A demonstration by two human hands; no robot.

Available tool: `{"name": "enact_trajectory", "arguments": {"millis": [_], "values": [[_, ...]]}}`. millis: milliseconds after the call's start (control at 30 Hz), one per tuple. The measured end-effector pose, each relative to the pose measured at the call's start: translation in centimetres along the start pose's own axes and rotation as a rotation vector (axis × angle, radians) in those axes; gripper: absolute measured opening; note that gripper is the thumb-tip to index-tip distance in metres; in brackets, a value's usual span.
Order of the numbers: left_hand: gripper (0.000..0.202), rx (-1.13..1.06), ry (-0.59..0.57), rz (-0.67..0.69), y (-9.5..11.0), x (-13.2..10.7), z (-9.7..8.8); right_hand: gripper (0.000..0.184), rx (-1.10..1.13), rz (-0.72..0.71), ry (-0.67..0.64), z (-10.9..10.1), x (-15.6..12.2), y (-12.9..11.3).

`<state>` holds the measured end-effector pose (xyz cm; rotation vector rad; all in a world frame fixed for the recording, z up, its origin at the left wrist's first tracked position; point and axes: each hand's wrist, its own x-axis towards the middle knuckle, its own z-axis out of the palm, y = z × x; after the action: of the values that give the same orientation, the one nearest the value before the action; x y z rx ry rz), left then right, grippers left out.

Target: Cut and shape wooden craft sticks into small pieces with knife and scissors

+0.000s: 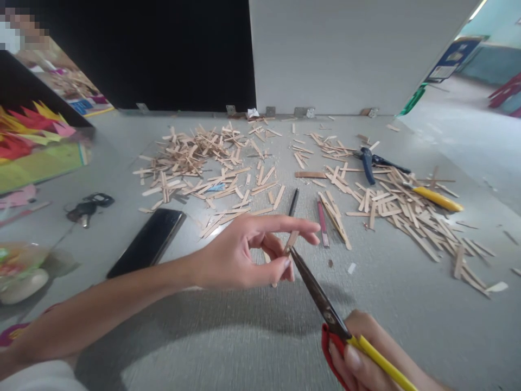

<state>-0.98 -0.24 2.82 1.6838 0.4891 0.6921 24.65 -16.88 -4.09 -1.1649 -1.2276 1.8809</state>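
Observation:
My left hand [252, 250] is closed on a short piece of wooden craft stick [290, 242], pinched in front of me above the table. In my right hand [370, 353] is a pair of scissors [321, 301] with one red and one yellow handle, my fingers wrapped round the grips. The blade tips touch or almost touch the stick piece beside my left fingertips. Whether the blades are fully closed on it, I cannot tell. Just beyond my left hand lie a dark pen [293, 202] and a thin pinkish-purple strip [323, 224].
Piles of cut craft sticks [199, 149] cover the back and right of the grey table [228, 347]. Among them lie dark-handled pliers [367, 163] and a yellow-handled tool [437, 199]. A phone [147, 241], keys [87, 209] and coloured paper [36, 136] sit left. An upright black-and-white panel [325, 54] stands behind.

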Motion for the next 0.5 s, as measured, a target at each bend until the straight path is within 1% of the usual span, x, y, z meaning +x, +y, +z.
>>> {"name": "enact_trajectory", "arguments": {"millis": [167, 267, 400, 500], "values": [[0.063, 0.049, -0.046, 0.06, 0.0, 0.1, -0.6, 0.051, -0.085, -0.039, -0.063, -0.2, -0.1, -0.5], [0.066, 0.051, -0.07, 0.052, 0.0, 0.1, -0.8, 0.052, -0.089, -0.047, -0.053, -0.1, -0.1, -0.8], [0.064, 0.041, -0.087, 0.023, 0.0, 0.1, -0.9, 0.056, -0.109, -0.019, -0.026, 0.3, 0.0, -1.1], [0.062, 0.034, -0.087, 0.012, -0.1, 0.2, -0.9, 0.062, -0.122, -0.017, -0.004, 0.7, 0.4, -1.8]]}}
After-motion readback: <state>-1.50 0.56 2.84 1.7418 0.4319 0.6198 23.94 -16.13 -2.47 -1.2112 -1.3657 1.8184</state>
